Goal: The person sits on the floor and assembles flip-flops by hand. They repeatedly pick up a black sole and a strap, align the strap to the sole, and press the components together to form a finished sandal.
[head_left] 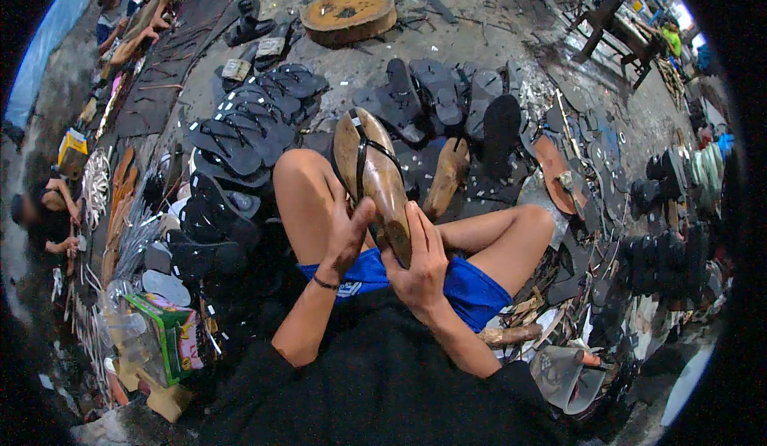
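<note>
One last seemingly hides left fingers

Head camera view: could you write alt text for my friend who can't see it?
A person's right hand grips the heel end of a wooden shoe last fitted with black thong straps, the left hand against its edge. Beyond lie black flip-flops, another wooden last and, farther off, a round wooden slab.

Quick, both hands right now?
Left hand: against the wooden last, fingers mostly hidden; grip can't be told.
Right hand: closed, holding the wooden last by its near end.
</note>
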The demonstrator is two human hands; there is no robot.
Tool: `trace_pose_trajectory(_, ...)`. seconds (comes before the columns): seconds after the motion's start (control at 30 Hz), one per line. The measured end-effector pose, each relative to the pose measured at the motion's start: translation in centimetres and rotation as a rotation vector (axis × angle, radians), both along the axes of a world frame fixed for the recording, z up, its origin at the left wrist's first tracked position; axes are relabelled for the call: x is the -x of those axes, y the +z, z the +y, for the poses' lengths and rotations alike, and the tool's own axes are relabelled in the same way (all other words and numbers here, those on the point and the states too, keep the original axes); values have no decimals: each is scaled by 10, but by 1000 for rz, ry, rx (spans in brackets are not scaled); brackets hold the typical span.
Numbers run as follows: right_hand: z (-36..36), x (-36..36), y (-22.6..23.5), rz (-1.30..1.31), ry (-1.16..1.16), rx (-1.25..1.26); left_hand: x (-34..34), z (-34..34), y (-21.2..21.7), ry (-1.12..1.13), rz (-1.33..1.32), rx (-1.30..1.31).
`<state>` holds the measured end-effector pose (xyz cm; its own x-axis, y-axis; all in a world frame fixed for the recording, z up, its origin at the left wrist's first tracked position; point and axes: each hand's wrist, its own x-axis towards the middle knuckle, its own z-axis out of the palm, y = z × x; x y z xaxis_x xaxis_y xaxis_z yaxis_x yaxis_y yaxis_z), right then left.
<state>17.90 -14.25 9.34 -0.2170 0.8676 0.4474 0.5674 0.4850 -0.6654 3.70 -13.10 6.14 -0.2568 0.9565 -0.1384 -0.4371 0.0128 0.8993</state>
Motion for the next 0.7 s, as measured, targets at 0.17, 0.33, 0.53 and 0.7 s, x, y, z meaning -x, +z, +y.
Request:
trace_pose_trajectory(0.17,16,-13,6,27,181,132,-4,14,-8,-15,119,-8)
trace_pose_trajectory(0.33,10,-26,3,-111,232,279,1,24,-9,-71,4,102)
trace_pose_trajectory(0.53,1,-38,-8,173,383,430,7,11,2,-152,-130,98)
trace_pose_trajectory(0.7,-13,-64,-35,634,362,1133,1,-39,37,-491,-30,8)
